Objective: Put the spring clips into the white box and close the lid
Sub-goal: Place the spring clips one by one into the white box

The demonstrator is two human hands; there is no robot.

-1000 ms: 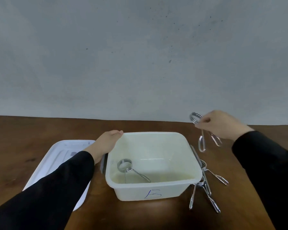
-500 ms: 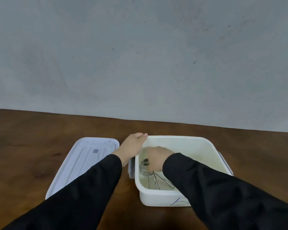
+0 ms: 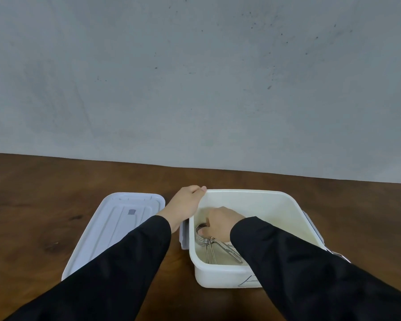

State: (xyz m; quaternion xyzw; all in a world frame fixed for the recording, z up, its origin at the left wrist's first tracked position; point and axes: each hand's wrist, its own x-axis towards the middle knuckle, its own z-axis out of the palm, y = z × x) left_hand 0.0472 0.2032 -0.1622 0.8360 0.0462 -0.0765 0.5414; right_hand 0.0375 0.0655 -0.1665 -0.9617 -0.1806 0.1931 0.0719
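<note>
The white box stands open on the brown table. My left hand grips its left rim near the back corner. My right hand is down inside the box, with fingers and thumb closed on the coil of a metal spring clip. That coil lies over another one, and the wire legs of the clips point toward the front wall. The white lid lies flat on the table left of the box. My right sleeve hides the box's front right part.
A bit of metal, part of another spring clip, shows on the table just past the box's right side, above my right sleeve. A grey latch hangs on the box's left wall. A grey wall rises behind the table.
My right hand has carried a spring clip from the right of the box down into it, onto the clip lying there. My left hand stays on the rim. The view has swung left.
</note>
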